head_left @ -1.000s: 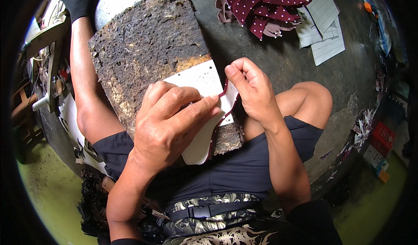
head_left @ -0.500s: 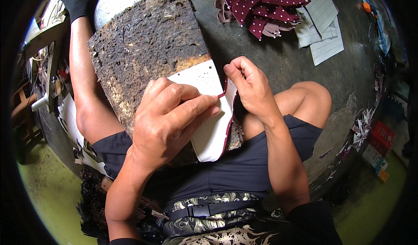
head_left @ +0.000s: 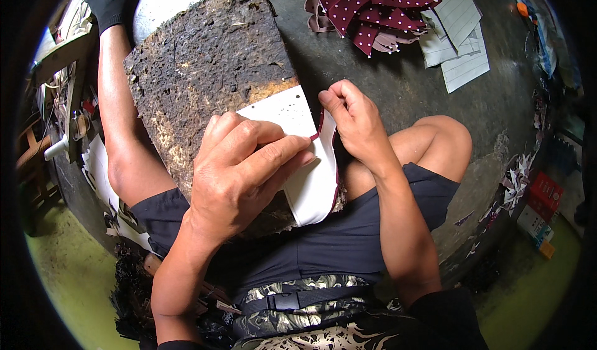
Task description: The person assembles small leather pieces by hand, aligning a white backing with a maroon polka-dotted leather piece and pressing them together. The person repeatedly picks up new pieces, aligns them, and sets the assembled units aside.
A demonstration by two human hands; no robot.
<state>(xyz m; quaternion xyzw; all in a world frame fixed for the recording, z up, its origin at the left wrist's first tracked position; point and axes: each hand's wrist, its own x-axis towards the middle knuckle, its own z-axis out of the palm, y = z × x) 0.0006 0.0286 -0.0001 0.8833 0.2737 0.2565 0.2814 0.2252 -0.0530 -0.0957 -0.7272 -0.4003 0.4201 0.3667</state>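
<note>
A rough, dark board (head_left: 205, 58) lies across my lap. On its near right corner is a flat white card (head_left: 287, 109) with small dark dots. A white, curved, flexible piece (head_left: 311, 191) with a thin maroon edge runs from my hands down over the board's near end. My left hand (head_left: 242, 163) has its fingers bunched together and pressed down on the white piece and card, hiding part of both. My right hand (head_left: 354, 115) is closed in a pinch at the far end of the maroon edge, raised beside the board.
Maroon pieces with white dots (head_left: 367, 8) are piled on the dark floor at the far right. Lined paper sheets (head_left: 463, 45) lie next to them. A wooden frame (head_left: 65, 58) stands at the left. Paper scraps (head_left: 516, 179) and a red packet (head_left: 545, 194) lie at the right.
The white piece's near end has swung a little to the right and up, and its curve is rounder. Both hands keep almost the same place and grip.
</note>
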